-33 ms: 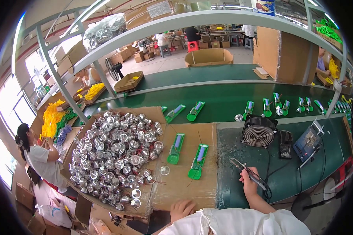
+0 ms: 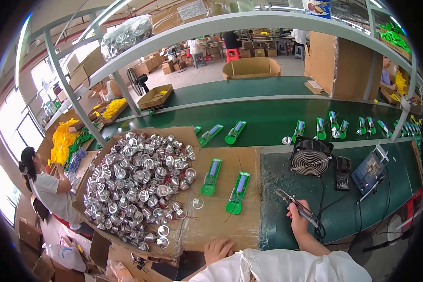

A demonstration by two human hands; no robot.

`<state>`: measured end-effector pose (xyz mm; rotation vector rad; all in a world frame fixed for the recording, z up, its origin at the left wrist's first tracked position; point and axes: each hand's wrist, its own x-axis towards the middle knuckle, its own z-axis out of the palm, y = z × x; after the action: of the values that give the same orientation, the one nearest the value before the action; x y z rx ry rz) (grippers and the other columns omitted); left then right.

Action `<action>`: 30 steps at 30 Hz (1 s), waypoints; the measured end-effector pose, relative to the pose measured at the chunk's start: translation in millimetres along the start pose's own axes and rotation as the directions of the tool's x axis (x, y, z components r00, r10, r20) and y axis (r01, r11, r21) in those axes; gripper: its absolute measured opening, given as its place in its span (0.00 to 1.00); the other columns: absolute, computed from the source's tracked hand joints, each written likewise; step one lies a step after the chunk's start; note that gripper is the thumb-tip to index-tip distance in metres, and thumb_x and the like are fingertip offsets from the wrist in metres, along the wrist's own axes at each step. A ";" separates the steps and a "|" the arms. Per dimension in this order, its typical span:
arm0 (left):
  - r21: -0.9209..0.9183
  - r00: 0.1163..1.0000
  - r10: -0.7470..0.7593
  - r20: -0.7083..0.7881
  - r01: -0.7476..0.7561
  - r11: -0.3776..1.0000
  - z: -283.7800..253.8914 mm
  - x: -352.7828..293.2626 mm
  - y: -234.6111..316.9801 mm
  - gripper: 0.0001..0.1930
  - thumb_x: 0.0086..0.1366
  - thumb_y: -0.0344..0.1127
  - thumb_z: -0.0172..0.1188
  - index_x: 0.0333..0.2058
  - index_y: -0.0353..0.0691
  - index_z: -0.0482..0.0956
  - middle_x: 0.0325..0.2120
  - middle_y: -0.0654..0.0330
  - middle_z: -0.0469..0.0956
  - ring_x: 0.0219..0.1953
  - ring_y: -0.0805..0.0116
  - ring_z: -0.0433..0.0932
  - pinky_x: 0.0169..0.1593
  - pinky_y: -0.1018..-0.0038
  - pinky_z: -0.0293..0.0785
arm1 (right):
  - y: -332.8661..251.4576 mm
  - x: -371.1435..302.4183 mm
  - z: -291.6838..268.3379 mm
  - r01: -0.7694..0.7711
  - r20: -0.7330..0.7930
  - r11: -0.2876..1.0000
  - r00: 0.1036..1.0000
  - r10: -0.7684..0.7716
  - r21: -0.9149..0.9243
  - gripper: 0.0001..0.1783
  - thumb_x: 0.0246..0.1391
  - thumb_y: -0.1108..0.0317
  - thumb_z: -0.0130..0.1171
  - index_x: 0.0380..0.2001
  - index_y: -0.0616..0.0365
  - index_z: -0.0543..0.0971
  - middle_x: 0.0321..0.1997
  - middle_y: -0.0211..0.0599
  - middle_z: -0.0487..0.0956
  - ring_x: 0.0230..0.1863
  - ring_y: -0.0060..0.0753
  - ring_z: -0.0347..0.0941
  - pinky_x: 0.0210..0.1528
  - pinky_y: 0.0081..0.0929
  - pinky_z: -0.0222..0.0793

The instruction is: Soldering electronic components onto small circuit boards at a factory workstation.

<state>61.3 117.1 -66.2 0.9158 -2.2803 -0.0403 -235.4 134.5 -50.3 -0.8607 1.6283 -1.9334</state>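
The right hand (image 2: 298, 218) was found over the table (image 2: 279, 230), its grip clamped on a soldering iron (image 2: 309, 216). The iron pointed up and to the left, its tip over the table surface, well apart from the green housings. The left hand (image 2: 219, 250) rested at the near edge of a cardboard sheet (image 2: 211, 235), fingers bent; whether its grip was apart or together could not be told.

Two green housings lay on the sheet, side by side and not touching — a left one (image 2: 211, 177) and a right one (image 2: 238, 192), each with a pale cylinder and thin wires. A clear ring (image 2: 198, 203) lay near them. To the left, a heap of silvery reflector cups (image 2: 136, 183) filled a cardboard tray. To the right stood a fan (image 2: 310, 162), a black block (image 2: 342, 173) and a blue device (image 2: 369, 170) — all on the table.
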 end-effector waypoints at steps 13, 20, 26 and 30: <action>-0.140 0.991 -0.005 0.135 0.025 0.990 15.7 130.9 -27.6 0.26 0.52 0.39 0.65 0.50 0.43 0.73 0.56 0.45 0.62 0.52 0.46 0.66 0.53 0.56 0.66 | -1.2 -1.4 -4.7 -0.044 -0.063 0.999 0.997 0.043 -0.008 0.13 0.57 0.64 0.58 0.35 0.63 0.70 0.25 0.36 0.76 0.20 0.19 0.69 0.23 0.16 0.65; -0.276 0.984 0.017 0.179 0.034 0.961 60.9 155.8 -22.7 0.25 0.51 0.33 0.62 0.51 0.44 0.73 0.57 0.47 0.61 0.52 0.44 0.67 0.54 0.58 0.66 | -5.6 -0.2 -6.0 -0.067 -0.055 0.994 0.996 0.063 -0.082 0.12 0.58 0.66 0.56 0.36 0.64 0.71 0.26 0.35 0.76 0.22 0.18 0.70 0.24 0.15 0.65; -0.308 0.975 -0.053 0.216 0.120 0.944 32.8 137.3 -13.8 0.22 0.52 0.36 0.64 0.48 0.43 0.75 0.55 0.49 0.65 0.52 0.50 0.69 0.52 0.60 0.68 | 0.0 2.6 -9.7 -0.030 -0.044 0.996 0.999 0.027 -0.087 0.12 0.58 0.64 0.56 0.36 0.64 0.72 0.27 0.35 0.77 0.21 0.19 0.70 0.24 0.15 0.64; 0.137 0.981 -0.192 -0.035 0.195 0.971 -17.2 123.8 -54.3 0.17 0.51 0.41 0.67 0.37 0.42 0.76 0.38 0.56 0.74 0.40 0.55 0.72 0.44 0.62 0.67 | 1.8 1.8 -11.0 -0.030 -0.048 0.996 0.998 0.027 -0.079 0.12 0.58 0.65 0.56 0.36 0.64 0.72 0.27 0.35 0.77 0.21 0.19 0.70 0.24 0.15 0.64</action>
<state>38.9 2.6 4.1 1.2041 -2.1881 0.0449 -244.6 140.5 -52.9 -0.8235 1.7458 -1.8944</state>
